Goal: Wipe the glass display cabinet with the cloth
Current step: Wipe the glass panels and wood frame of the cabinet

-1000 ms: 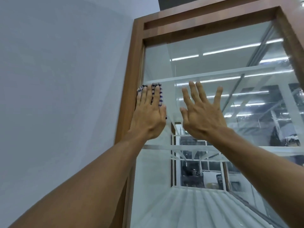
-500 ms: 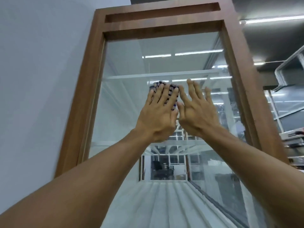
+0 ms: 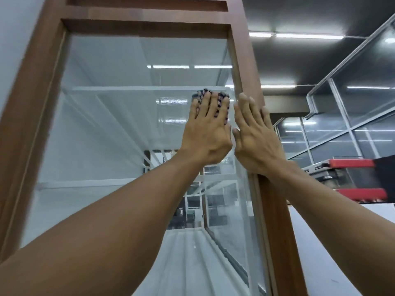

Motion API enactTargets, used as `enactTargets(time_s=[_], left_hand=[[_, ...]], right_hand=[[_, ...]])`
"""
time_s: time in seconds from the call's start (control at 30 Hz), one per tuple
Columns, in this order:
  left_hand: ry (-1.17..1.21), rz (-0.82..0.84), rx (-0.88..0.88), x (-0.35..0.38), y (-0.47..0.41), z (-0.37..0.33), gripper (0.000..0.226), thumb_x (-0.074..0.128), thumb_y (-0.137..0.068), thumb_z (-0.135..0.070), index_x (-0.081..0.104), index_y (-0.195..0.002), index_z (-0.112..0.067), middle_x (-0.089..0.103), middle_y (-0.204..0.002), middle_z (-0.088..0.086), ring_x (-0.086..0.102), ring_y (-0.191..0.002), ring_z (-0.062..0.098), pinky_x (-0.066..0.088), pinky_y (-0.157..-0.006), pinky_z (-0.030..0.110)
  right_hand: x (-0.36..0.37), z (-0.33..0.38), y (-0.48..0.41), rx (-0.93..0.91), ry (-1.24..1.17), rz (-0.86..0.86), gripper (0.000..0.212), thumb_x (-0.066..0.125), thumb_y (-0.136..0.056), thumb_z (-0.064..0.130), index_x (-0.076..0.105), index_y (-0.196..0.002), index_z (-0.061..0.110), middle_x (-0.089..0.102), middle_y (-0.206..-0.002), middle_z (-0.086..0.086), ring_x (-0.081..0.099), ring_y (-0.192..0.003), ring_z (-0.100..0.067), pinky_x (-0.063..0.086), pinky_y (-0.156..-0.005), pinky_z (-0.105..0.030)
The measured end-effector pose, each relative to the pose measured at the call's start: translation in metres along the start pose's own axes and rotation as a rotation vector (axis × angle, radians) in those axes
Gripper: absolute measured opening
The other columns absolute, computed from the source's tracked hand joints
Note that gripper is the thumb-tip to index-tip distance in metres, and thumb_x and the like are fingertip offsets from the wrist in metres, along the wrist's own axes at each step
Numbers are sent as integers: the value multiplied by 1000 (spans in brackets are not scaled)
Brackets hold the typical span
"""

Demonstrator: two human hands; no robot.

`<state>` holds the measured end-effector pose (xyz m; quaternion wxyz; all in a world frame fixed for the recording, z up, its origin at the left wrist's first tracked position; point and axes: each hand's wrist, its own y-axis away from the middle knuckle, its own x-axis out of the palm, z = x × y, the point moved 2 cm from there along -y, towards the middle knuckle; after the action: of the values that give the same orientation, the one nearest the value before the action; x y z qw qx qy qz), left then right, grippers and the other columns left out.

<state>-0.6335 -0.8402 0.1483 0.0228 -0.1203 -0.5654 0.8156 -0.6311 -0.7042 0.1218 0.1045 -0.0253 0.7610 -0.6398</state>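
A tall glass display cabinet (image 3: 119, 129) with a brown wooden frame fills the view, with glass shelves inside. My left hand (image 3: 208, 131) lies flat with straight fingers on a dark checked cloth (image 3: 222, 98), pressing it against the glass pane near the right frame post. Only the cloth's top edge and strips between my fingers show. My right hand (image 3: 255, 135) is flat beside it, fingers straight, resting on the pane's right edge and the wooden post (image 3: 250, 67).
A white wall (image 3: 12, 39) borders the cabinet on the left. To the right are glass partitions (image 3: 342, 124), a red and black machine (image 3: 352, 180) and a white surface (image 3: 320, 242). Ceiling strip lights reflect in the glass.
Both hands and the cloth have slid rightward across the pane, from the left frame post to the right one. The view has swung right with them.
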Motion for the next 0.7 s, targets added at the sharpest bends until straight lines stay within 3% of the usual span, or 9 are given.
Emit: enactTargets(time_s=[0.07,0.23,0.37,0.5,0.7], left_hand=[[-8,9,17,3,-7,-16,63,15,-109,-39,-7,-164,-17,-16,-172,7,-20,-157,23,-12,-128,46],[5,50,110,8,16,-24,63,11,-109,-42,-9,-163,-16,-17,-171,7,-22,-157,21,-12,-128,46],[-16,62,196,11,50,-19,65,10,-106,-43,-6,-164,-17,-13,-172,5,-19,-157,19,-9,-128,46],[-18,64,146,3,66,7,65,10,-105,-42,-5,-164,-19,-14,-172,5,-20,-157,19,-11,-128,44],[-3,47,60,-11,89,63,63,11,-105,-42,-9,-162,-23,-15,-172,3,-20,-157,16,-10,-128,43]], right_hand=[[0,-3,7,34,-97,-52,68,5,-101,40,-6,-162,12,-14,-170,-5,-15,-156,-14,-12,-127,-34],[4,-10,20,64,-231,-97,66,13,-102,36,3,-163,15,-5,-171,-1,-12,-157,-12,-5,-129,-36],[5,-3,23,103,-128,-88,72,4,-96,41,0,-162,11,-6,-171,-7,-16,-155,-16,-9,-128,-39],[7,34,22,68,8,-55,73,5,-97,40,0,-160,5,-12,-169,-15,-18,-156,-24,-9,-128,-44],[26,93,8,20,-129,-12,69,-2,-99,39,-7,-159,7,-14,-169,-11,-21,-155,-20,-12,-127,-41]])
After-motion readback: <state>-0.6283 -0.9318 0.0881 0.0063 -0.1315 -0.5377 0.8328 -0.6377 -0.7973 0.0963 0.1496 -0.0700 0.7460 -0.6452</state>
